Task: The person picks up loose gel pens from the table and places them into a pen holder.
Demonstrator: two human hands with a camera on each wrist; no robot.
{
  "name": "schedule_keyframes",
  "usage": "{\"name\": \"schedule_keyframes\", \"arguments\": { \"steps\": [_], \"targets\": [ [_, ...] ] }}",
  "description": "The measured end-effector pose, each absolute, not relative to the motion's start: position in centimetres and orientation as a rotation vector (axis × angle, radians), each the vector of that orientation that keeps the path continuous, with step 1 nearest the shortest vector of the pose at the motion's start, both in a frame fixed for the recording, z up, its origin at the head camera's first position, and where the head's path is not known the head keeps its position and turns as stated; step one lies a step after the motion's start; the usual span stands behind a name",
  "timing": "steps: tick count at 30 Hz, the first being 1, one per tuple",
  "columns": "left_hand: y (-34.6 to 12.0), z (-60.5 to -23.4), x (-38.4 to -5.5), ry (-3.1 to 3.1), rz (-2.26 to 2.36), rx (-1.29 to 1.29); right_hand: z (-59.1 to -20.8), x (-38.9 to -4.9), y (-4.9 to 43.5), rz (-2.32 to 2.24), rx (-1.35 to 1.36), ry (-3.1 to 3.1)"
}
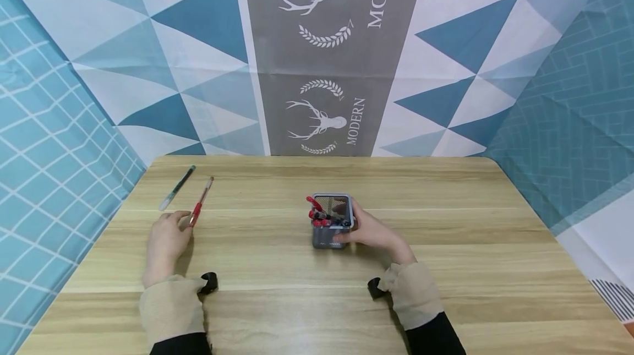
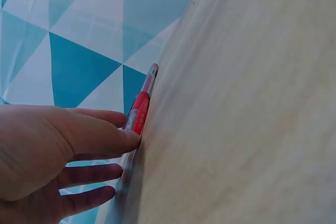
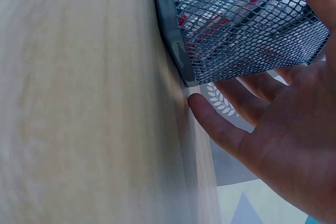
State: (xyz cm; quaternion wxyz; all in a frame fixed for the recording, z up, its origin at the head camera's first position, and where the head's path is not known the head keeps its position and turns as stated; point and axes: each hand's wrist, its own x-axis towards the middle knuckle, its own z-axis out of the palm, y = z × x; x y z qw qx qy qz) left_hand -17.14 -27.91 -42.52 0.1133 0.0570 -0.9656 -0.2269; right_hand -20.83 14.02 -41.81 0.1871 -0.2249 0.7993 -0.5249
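Observation:
My left hand is at the left of the table, pinching the lower end of a red pen between thumb and forefinger. In the left wrist view the red pen lies along the tabletop, and the other fingers stand spread apart. A green-capped pen lies just to the left of the red one. Near the table's middle, my right hand grips a dark mesh pen holder from its right side. Several red and black pens lean inside it. The right wrist view shows the holder's mesh wall close up.
The wooden table reaches to a patterned cloth backdrop at its far edge. Blue patterned cloths hang at the left and right. Black straps show at both sleeve cuffs.

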Motion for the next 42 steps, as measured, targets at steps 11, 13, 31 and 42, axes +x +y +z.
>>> {"name": "schedule_keyframes", "arguments": {
  "steps": [11, 13, 31, 42],
  "targets": [
    [-26.0, -42.4, -18.5, -2.88, -0.625, 0.057, -41.7, -20.7, 14.1, -1.488, -0.617, 2.236],
    [-25.8, -42.4, -18.5, -2.887, -0.635, 0.061, -41.7, -20.7, 14.1, -1.489, -0.624, 2.238],
    [-25.1, -40.5, -18.1, -2.981, -0.707, 0.042, -42.0, -20.9, 14.1, -1.469, -0.627, 2.279],
    [-24.3, -37.7, -17.6, -2.87, -0.672, 0.019, -41.9, -20.9, 14.0, -1.47, -0.62, 2.274]
  ]
}}
